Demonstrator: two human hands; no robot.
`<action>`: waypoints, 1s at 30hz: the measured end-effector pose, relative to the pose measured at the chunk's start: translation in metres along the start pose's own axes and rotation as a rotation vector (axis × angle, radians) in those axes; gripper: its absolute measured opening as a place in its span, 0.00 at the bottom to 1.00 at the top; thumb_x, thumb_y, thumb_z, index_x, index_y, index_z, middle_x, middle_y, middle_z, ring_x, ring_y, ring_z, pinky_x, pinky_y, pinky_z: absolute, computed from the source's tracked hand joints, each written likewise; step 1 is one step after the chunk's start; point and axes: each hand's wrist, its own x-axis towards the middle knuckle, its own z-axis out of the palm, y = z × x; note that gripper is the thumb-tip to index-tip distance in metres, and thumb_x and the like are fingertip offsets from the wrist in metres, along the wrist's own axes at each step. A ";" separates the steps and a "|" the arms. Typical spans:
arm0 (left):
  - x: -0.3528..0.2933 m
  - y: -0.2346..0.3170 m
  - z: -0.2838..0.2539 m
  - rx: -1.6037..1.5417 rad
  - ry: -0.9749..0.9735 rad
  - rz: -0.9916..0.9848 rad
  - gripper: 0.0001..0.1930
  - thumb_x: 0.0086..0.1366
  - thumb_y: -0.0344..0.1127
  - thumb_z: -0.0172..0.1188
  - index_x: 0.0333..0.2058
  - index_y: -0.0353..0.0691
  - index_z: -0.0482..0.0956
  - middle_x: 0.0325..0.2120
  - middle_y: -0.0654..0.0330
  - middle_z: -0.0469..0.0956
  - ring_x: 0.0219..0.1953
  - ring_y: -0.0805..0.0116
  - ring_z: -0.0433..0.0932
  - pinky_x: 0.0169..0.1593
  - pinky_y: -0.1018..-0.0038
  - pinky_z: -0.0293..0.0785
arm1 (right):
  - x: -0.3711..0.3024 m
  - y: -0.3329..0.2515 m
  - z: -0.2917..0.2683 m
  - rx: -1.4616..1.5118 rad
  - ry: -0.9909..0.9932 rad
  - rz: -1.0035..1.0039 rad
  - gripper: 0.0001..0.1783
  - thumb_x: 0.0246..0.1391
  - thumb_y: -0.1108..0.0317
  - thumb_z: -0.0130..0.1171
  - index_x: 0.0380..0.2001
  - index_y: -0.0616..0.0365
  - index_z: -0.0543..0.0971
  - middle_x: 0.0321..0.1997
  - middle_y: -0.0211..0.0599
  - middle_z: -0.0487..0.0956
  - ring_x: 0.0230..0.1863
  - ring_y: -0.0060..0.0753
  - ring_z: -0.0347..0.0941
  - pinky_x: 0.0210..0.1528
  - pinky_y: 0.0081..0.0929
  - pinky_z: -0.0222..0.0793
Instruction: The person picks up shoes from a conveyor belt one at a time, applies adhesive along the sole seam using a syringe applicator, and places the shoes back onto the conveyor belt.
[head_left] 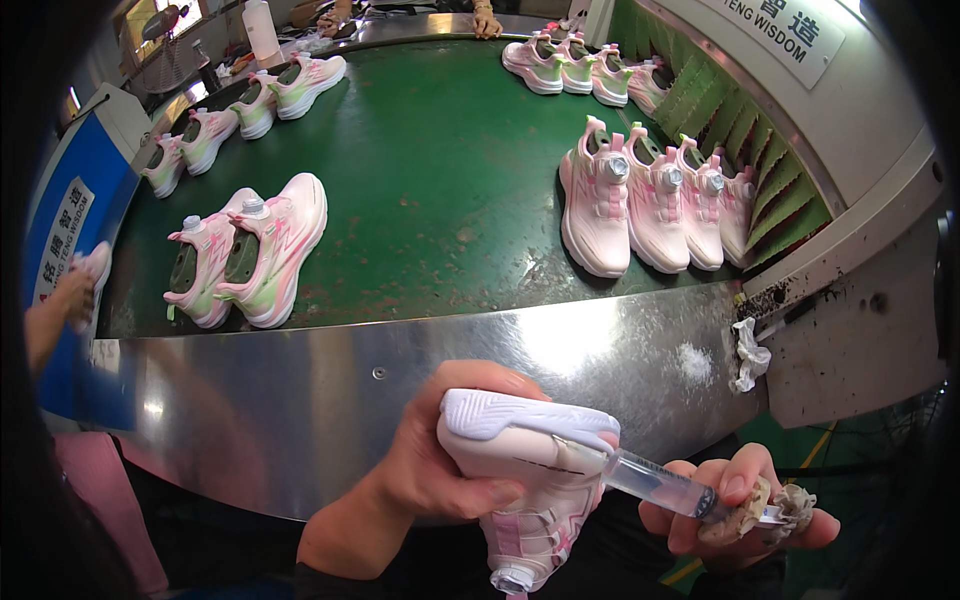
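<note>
A pink and white sneaker [530, 470] is tilted sole-up over the metal edge, and my left hand [430, 460] is closed around it. A dial knob [512, 578] sits at its lower end. My right hand [740, 500] grips a clear plastic syringe [660, 485], whose front end meets the sneaker near the seam between sole and upper. Crumpled brownish cloth or tape [765, 515] is wrapped about the syringe's rear, between my fingers. The syringe's tip is hidden against the shoe.
A green conveyor belt [430, 200] carries sneakers in groups: a pair [265, 250] near left, a row [650, 200] at right, others farther back. Green flaps [790, 190] hang at the machine opening. Crumpled white tissue [750, 355] lies on the metal ledge [300, 390]. Another person's hand [70, 300] holds a shoe at left.
</note>
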 end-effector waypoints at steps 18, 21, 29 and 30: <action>0.014 -0.012 -0.006 -0.103 0.321 -0.104 0.31 0.46 0.39 0.65 0.48 0.38 0.63 0.40 0.45 0.74 0.41 0.46 0.77 0.45 0.53 0.78 | -0.029 0.039 -0.042 0.058 0.068 -0.013 0.45 0.44 0.28 0.54 0.51 0.57 0.67 0.35 0.55 0.76 0.35 0.38 0.66 0.34 0.32 0.58; 0.009 0.010 0.009 -0.160 0.357 -0.131 0.32 0.47 0.42 0.64 0.49 0.34 0.64 0.41 0.41 0.74 0.41 0.47 0.78 0.45 0.55 0.77 | -0.032 0.038 -0.034 0.128 0.029 0.035 0.46 0.44 0.28 0.54 0.52 0.58 0.67 0.36 0.56 0.76 0.38 0.39 0.66 0.38 0.33 0.58; 0.005 -0.004 -0.023 -0.116 0.320 -0.204 0.34 0.54 0.48 0.59 0.55 0.33 0.64 0.48 0.46 0.73 0.48 0.54 0.75 0.52 0.60 0.73 | -0.055 0.042 -0.044 0.177 0.088 0.106 0.48 0.44 0.32 0.58 0.54 0.63 0.64 0.44 0.50 0.71 0.46 0.42 0.67 0.47 0.33 0.61; 0.000 -0.003 -0.030 -0.061 0.321 -0.219 0.33 0.55 0.47 0.58 0.55 0.32 0.64 0.49 0.46 0.73 0.48 0.54 0.75 0.52 0.60 0.73 | -0.058 0.044 -0.046 0.187 0.094 0.112 0.48 0.44 0.32 0.58 0.54 0.63 0.64 0.44 0.50 0.71 0.46 0.42 0.67 0.47 0.33 0.61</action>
